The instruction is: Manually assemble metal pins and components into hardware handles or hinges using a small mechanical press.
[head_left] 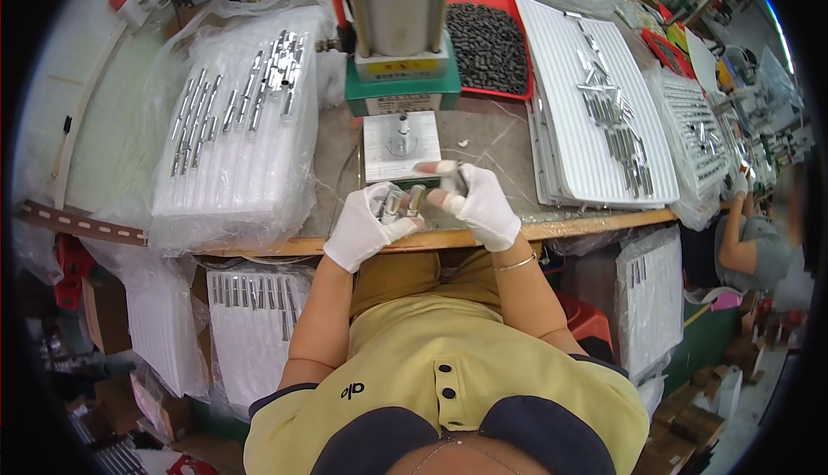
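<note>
Shiny metal tubes (416, 200) are held in my left hand (369, 227), which wears a white glove with bare fingertips. They stick up between its curled fingers and thumb. My right hand (488, 209), gloved the same way, is close beside them on the right. Its index finger and thumb are apart, slightly blurred; a dark patch between them is too unclear to name. Just beyond both hands lies a square metal plate (379, 161) with a small upright pin (403, 123), under the column of a press (404, 9).
White ridged trays with metal tubes stand left (228, 160) and right (561, 130). A red tray (528, 91) of small black pieces sits behind. The wooden table edge (552, 229) runs before me. Another person (750, 246) sits at far right.
</note>
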A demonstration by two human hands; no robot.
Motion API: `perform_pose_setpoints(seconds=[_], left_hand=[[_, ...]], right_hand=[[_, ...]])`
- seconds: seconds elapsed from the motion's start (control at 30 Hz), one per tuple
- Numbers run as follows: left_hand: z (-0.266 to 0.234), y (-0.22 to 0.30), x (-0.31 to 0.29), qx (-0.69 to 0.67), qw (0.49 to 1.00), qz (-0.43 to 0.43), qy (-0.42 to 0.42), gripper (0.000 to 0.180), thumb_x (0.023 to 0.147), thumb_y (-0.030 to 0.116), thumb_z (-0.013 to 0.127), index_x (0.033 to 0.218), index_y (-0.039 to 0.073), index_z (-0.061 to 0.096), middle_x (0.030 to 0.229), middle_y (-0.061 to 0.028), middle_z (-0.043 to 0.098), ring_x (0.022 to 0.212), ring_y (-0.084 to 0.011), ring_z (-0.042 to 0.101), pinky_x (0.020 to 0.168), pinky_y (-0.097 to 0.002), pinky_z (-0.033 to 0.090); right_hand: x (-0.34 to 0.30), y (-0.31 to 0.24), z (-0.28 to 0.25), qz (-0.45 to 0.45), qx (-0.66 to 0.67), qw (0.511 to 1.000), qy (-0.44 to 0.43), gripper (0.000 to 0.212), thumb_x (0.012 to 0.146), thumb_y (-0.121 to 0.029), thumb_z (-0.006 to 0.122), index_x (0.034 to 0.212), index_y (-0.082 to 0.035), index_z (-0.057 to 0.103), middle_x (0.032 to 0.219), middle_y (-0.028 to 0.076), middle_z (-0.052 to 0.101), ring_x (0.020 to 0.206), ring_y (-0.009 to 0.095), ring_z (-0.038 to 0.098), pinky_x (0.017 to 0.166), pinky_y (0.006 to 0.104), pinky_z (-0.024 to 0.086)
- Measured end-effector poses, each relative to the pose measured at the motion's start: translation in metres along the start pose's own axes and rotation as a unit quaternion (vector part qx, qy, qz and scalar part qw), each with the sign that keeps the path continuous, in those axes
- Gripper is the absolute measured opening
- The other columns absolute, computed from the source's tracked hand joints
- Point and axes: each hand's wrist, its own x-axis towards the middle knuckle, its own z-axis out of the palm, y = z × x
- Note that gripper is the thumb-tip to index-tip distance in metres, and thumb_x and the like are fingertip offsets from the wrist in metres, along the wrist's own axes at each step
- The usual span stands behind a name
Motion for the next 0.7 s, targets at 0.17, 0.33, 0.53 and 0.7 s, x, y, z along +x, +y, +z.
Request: perform_pose_setpoints(seconds=[0.17,0.33,0.53,0.7], left_hand=[[0.021,0.01,-0.001,0.192,0.981,0.031,0.016,0.03,0.065,0.019,0.082,0.078,0.002,0.06,0.066,-0.003,0.06,0.059,-0.0085,0.048,0.058,-0.0267,0.044],[0.029,-0.001,-0.006,0.224,0.967,0.079,0.087,0.031,0.066,0.019,0.081,0.079,0.002,0.059,0.067,-0.0039,0.06,0.059,-0.0085,0.05,0.057,-0.0273,0.045],[0.025,0.002,-0.014,-0.002,0.998,-0.048,-0.029,0.03,0.068,0.016,0.08,0.083,0.003,0.058,0.07,-0.0003,0.059,0.066,-0.0053,0.053,0.056,-0.0221,0.045],[0.032,-0.027,0.002,0.006,0.995,-0.09,-0.033,0.033,0.068,0.021,0.081,0.087,0.001,0.062,0.075,0.0001,0.06,0.066,-0.0046,0.051,0.057,-0.0229,0.044]], right_hand=[[-0.013,-0.009,-0.002,0.025,-0.014,0.999,-0.031,0.018,0.081,-0.003,0.061,0.099,0.001,0.066,0.084,0.001,0.064,0.074,0.005,0.054,0.066,0.0205,0.044],[-0.019,0.003,0.013,-0.045,0.014,0.997,0.06,0.017,0.089,-0.01,0.056,0.096,0.002,0.064,0.075,0.003,0.063,0.067,0.006,0.054,0.061,0.0215,0.045],[-0.009,-0.01,0.028,0.029,0.316,0.932,0.172,0.054,0.098,-0.045,0.033,0.097,0.002,0.06,0.068,0.003,0.058,0.062,0.013,0.055,0.062,0.024,0.044],[-0.001,0.032,0.029,0.09,0.567,0.811,0.111,0.058,0.096,-0.055,0.03,0.086,-0.005,0.058,0.056,0.0,0.046,0.047,0.013,0.042,0.044,0.0273,0.034]])
